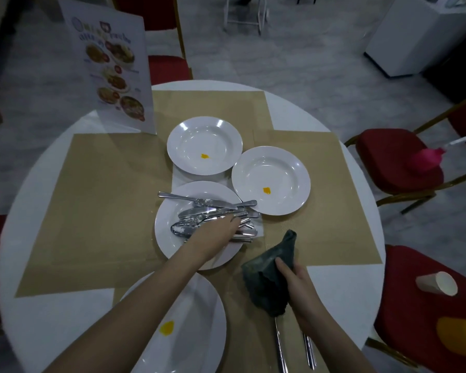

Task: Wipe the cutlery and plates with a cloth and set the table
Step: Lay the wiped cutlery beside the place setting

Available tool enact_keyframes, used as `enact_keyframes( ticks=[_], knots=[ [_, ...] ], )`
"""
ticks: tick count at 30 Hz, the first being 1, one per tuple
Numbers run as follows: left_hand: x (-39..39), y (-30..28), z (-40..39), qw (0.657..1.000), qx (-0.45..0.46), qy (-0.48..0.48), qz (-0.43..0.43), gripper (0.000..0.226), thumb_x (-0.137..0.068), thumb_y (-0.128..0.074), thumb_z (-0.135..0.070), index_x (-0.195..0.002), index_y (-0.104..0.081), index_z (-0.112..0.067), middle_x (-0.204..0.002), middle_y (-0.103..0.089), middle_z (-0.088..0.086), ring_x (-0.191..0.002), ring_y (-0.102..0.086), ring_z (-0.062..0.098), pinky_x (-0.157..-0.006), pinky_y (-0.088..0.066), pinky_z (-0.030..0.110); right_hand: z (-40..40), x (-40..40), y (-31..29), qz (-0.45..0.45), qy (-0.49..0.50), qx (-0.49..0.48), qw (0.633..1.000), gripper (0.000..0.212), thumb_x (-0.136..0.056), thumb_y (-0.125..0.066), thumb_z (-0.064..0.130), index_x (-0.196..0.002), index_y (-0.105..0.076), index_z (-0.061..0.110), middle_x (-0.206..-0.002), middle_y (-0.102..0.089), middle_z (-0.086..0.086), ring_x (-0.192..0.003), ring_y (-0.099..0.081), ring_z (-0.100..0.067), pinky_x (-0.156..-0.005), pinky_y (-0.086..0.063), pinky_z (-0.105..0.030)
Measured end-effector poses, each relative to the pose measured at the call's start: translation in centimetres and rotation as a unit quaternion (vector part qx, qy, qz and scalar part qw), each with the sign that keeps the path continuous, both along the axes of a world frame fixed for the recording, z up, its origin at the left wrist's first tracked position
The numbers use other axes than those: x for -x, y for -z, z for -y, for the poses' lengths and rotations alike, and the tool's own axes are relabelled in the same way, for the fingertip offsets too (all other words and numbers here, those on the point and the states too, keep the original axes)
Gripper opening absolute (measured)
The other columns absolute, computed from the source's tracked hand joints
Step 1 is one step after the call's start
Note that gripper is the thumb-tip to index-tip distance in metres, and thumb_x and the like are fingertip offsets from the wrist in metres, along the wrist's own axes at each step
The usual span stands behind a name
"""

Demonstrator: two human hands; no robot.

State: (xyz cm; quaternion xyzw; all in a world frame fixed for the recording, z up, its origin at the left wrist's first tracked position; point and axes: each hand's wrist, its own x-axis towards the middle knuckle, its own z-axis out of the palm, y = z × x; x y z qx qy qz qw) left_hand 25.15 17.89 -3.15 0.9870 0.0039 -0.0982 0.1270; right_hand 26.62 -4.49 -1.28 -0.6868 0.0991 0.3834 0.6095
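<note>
A round white table [51, 313] carries tan placemats [100, 200] and four white plates. The near plate [197, 329], bearing a yellow smear, lies under the left forearm. The middle plate [170, 249] holds a heap of soiled cutlery [199, 214]: knives and spoons lying crosswise, handles pointing right over a paper napkin [257, 224]. The left hand [215, 232] reaches onto this heap, its fingers lying over the handles; whether they have closed round a piece cannot be told. Two more plates stand beyond, the far plate [205, 145] and the right plate [271, 180], each with a small yellow spot, their rims touching or nearly so.

Just right of the cutlery plate, the right hand [296, 289] grips a dark green cloth [269, 275], bunched and peaked upward. Below that hand two cutlery handles [280, 348] lie on the placemat.

A standing menu card [111, 65] rises at the table's far left. Red chairs [398, 162] ring the table; one on the right carries a paper cup [437, 284] lying on its side.
</note>
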Motion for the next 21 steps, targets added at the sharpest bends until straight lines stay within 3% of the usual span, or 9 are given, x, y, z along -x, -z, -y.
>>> enact_keyframes(
  ticks=[2, 6, 9, 12, 14, 16, 17, 21],
  knots=[
    [0.4, -0.3, -0.3, 0.999, 0.028, -0.011, 0.022, 0.032, -0.088, -0.051, 0.003, -0.116, -0.045, -0.013, -0.113, -0.054, 0.008, -0.093, -0.061, 0.028, -0.065, -0.043, 0.033, 0.0, 0.1, -0.2, -0.002, 0.006, -0.007, 1.0, 0.023, -0.097, -0.056, 0.032, -0.116, -0.062, 0.021, -0.105, -0.074, 0.001, -0.102, -0.068, -0.018, -0.088, -0.054, -0.032],
    [0.8, -1.6, -1.1, 0.993, 0.077, -0.048, 0.069, 0.036, -0.091, -0.052, -0.002, -0.124, -0.048, -0.015, -0.119, -0.054, 0.005, -0.097, -0.062, 0.025, -0.077, -0.052, 0.04, -0.2, 0.3, -0.6, -0.016, 0.007, -0.017, 1.0, 0.034, -0.096, -0.057, 0.035, -0.126, -0.058, 0.019, -0.114, -0.071, -0.001, -0.107, -0.067, -0.02, -0.092, -0.053, -0.035],
    [1.4, -3.7, -1.2, 0.977, 0.11, -0.115, 0.141, 0.023, -0.094, -0.053, -0.009, -0.117, -0.057, -0.011, -0.109, -0.059, 0.006, -0.096, -0.061, 0.026, -0.078, -0.051, 0.043, -0.5, 0.6, -0.9, -0.021, 0.004, -0.029, 0.999, 0.037, -0.095, -0.057, 0.036, -0.128, -0.058, 0.019, -0.116, -0.071, -0.002, -0.108, -0.066, -0.021, -0.095, -0.053, -0.037],
    [3.2, -6.1, -0.7, 0.938, 0.144, -0.192, 0.25, 0.006, -0.094, -0.055, -0.009, -0.098, -0.059, -0.009, -0.088, -0.052, -0.003, -0.079, -0.055, 0.018, -0.068, -0.042, 0.024, -1.0, 1.3, -1.3, -0.035, -0.004, -0.045, 0.998, 0.034, -0.095, -0.057, 0.037, -0.126, -0.057, 0.024, -0.118, -0.069, 0.0, -0.109, -0.064, -0.02, -0.086, -0.055, -0.033],
    [5.0, -7.1, 0.0, 0.897, 0.184, -0.259, 0.308, 0.002, -0.09, -0.062, -0.008, -0.09, -0.062, -0.009, -0.086, -0.051, -0.006, -0.073, -0.049, 0.008, -0.067, -0.038, 0.013, -1.4, 1.9, -1.5, -0.045, -0.006, -0.061, 0.997, 0.026, -0.096, -0.056, 0.034, -0.121, -0.058, 0.026, -0.116, -0.069, 0.001, -0.107, -0.065, -0.019, -0.08, -0.055, -0.029],
    [6.9, -7.3, 1.2, 0.831, 0.266, -0.352, 0.339, 0.002, -0.088, -0.067, -0.011, -0.088, -0.068, -0.009, -0.09, -0.059, -0.003, -0.077, -0.06, 0.009, -0.073, -0.047, 0.014, -1.6, 2.5, -1.8, -0.051, -0.011, -0.073, 0.996, 0.021, -0.097, -0.055, 0.032, -0.117, -0.058, 0.026, -0.113, -0.069, 0.001, -0.104, -0.065, -0.017, -0.081, -0.055, -0.029],
    [7.6, -7.1, 1.9, 0.781, 0.32, -0.41, 0.344, 0.002, -0.088, -0.067, -0.013, -0.088, -0.068, -0.011, -0.091, -0.063, 0.0, -0.079, -0.066, 0.013, -0.075, -0.053, 0.021, -1.7, 2.7, -1.9, -0.052, -0.016, -0.075, 0.996, 0.021, -0.097, -0.055, 0.032, -0.116, -0.059, 0.025, -0.112, -0.069, 0.002, -0.104, -0.065, -0.017, -0.083, -0.055, -0.03],
    [9.8, -6.4, 5.6, 0.496, 0.519, -0.602, 0.348, 0.01, -0.093, -0.062, -0.013, -0.09, -0.064, -0.004, -0.089, -0.074, 0.01, -0.086, -0.074, 0.023, -0.08, -0.059, 0.029, -2.1, 3.5, -1.9, -0.069, -0.043, -0.08, 0.993, 0.026, -0.097, -0.057, 0.032, -0.118, -0.061, 0.018, -0.112, -0.072, -0.002, -0.105, -0.067, -0.02, -0.087, -0.056, -0.034]
  ],
)
